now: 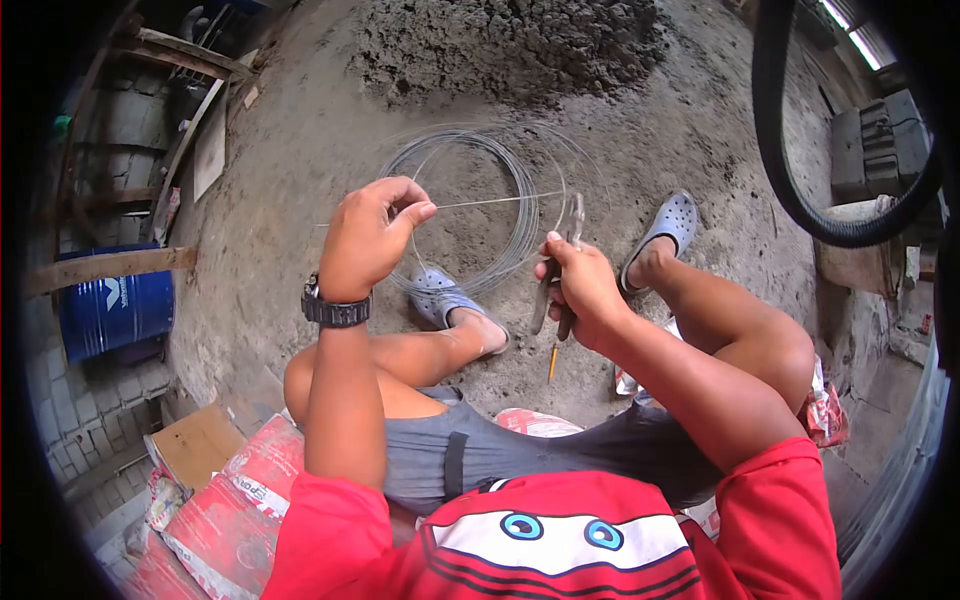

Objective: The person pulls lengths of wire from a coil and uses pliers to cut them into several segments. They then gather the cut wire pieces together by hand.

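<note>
My left hand (368, 238), with a dark watch (338, 306) on its wrist, pinches a thin wire (485, 203) between thumb and fingers. The strand runs rightward from the fingertips, almost level, toward the pliers. In my right hand (588, 287) is a pair of metal pliers (577, 212), jaws pointing away from me and handles partly covered by the fingers. Behind and below both hands, a loose coil of wire (525, 185) lies on the ground, with a few strands looping outside it. Its near edge overlaps my left clog (437, 292) in this view.
A yellow pencil (552, 363) shows below the pliers. Dark wet mortar (500, 45) is heaped ahead. To the left stand a blue drum (115, 300) and a wooden bar (115, 268). Red-and-white sacks (235, 510) lie beside me. A black hose (790, 190) hangs right, near grey blocks (880, 145).
</note>
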Tool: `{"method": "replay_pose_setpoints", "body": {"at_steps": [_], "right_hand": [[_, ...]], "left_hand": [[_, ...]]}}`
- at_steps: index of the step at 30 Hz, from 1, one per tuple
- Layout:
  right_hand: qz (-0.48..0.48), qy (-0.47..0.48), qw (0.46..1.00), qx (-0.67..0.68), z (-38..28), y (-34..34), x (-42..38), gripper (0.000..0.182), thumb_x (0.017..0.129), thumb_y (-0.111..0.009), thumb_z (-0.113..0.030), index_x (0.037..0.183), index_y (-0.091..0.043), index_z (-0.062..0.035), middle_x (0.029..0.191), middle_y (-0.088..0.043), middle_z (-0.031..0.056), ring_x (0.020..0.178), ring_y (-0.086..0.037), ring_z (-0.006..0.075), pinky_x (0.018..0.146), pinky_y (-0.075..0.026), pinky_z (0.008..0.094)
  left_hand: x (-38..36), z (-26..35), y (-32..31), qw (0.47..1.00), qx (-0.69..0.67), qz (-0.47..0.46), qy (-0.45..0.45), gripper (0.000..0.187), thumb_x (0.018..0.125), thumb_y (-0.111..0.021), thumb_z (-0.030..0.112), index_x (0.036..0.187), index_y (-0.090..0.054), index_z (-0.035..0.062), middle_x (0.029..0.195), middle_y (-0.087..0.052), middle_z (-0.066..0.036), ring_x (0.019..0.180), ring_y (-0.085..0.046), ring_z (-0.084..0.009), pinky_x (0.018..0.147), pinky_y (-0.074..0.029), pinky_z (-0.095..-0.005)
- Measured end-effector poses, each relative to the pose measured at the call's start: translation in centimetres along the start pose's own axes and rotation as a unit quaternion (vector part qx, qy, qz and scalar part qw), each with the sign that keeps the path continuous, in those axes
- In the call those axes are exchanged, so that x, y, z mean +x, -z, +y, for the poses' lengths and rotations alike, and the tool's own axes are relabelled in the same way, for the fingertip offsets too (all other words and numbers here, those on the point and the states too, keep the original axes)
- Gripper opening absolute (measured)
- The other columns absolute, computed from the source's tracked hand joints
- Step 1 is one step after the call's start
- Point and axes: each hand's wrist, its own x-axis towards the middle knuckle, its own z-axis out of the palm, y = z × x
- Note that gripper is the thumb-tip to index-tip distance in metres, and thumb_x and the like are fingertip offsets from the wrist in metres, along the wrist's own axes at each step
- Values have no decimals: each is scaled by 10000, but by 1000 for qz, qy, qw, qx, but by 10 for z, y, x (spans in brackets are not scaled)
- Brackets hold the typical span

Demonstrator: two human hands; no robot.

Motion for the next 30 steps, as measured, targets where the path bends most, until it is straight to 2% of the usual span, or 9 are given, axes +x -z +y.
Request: {"method": "replay_pose_setpoints", "body": {"at_steps": [3,5,8,11,15,23,25,26,30], "right_hand": [[177,332,882,-283,9,14,39,373,1099,-552,-341,968,-581,7,766,-639,127,692,-635,228,558,-469,445],[111,176,967,-145,-2,15,35,265,1098,-565,-329,1061,-557,-67,846,-602,24,583,-496,133,487,-440,315],[-5,25,996,85,-7,20,23,244,1097,-563,-320,1078,-564,-77,876,-614,32,604,-502,120,496,-453,321],[86,36,993,75,-4,10,19,225,1100,-558,-312,1127,-561,-89,926,-629,37,612,-487,113,491,-466,320],[54,-9,991,120,-1,9,22,313,1104,-512,-293,1251,-512,-16,1026,-610,91,790,-694,206,516,-574,389],[-73,113,963,-235,-14,-7,0,408,1099,-559,-384,1223,-565,5,1103,-677,149,776,-752,227,536,-588,357],[-83,211,908,-352,-25,-10,-12,403,1083,-553,-362,1082,-596,39,820,-710,241,820,-752,389,742,-562,510],[-83,266,883,-377,-26,-9,-14,402,1074,-555,-348,1077,-599,52,870,-700,323,924,-696,508,866,-504,575],[-72,291,870,-391,-25,-10,-13,395,1076,-548,-349,1052,-604,42,900,-697,336,991,-665,540,879,-490,607]], "left_hand": [[1,-10,7,992,-112,-31,40,140,950,-759,116,913,-709,-10,768,-650,-3,747,-568,-69,678,-467,-264],[-2,1,9,996,-79,-29,12,142,953,-757,116,912,-707,-11,769,-647,-1,744,-565,-71,681,-467,-264],[-2,3,8,999,-45,-21,-13,148,956,-755,117,912,-705,-15,771,-642,1,739,-563,-72,688,-467,-262],[2,-9,10,1000,-22,3,-6,147,966,-748,117,916,-712,-16,776,-644,-1,741,-571,-68,696,-468,-255],[3,-8,7,998,-43,41,5,151,982,-734,123,930,-719,-18,791,-648,20,747,-567,-56,688,-462,-249],[4,-3,-8,994,-109,4,10,130,956,-734,136,990,-768,15,784,-701,9,674,-564,-45,624,-453,-256],[4,2,-12,990,-138,-8,12,131,970,-740,137,1006,-780,18,793,-704,26,690,-571,-33,633,-458,-245],[3,6,-13,991,-136,-10,10,131,970,-740,137,1006,-780,18,793,-704,26,690,-571,-33,633,-458,-245],[1,9,-13,983,-179,-36,9,157,1008,-714,102,1116,-771,3,923,-706,41,814,-585,-29,730,-469,-221]]}}
